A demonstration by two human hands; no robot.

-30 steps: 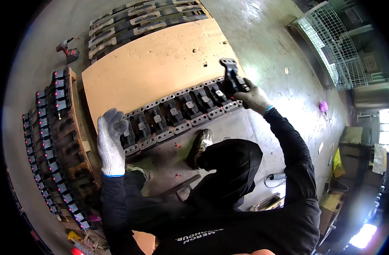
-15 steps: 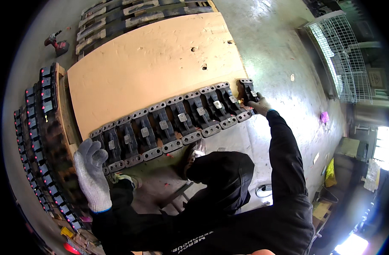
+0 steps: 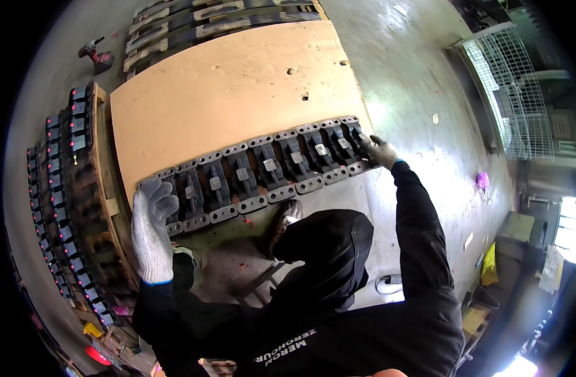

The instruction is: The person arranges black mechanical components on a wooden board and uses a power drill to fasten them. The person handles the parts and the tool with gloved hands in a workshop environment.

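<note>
A row of dark metal track links, each with holed ends and a raised square boss in its middle, runs along the near edge of a tan board. My left hand, in a grey-white knit glove, rests against the row's left end with its fingers stretched up and holding nothing. At the opposite end, my gloved right hand has its fingers on the outermost track link, which sits close beside its neighbour. Part of the leftmost links is hidden behind my left hand.
Stacked dark blocks with red marks stand on wooden pallets at the left. A red and black cordless drill lies on the floor beyond. Slatted pallets lie past the board. A wire mesh basket is at the far right.
My right hand has brought the outermost track link in against the row, closing the gap. My left hand has moved right, onto the row's left end.
</note>
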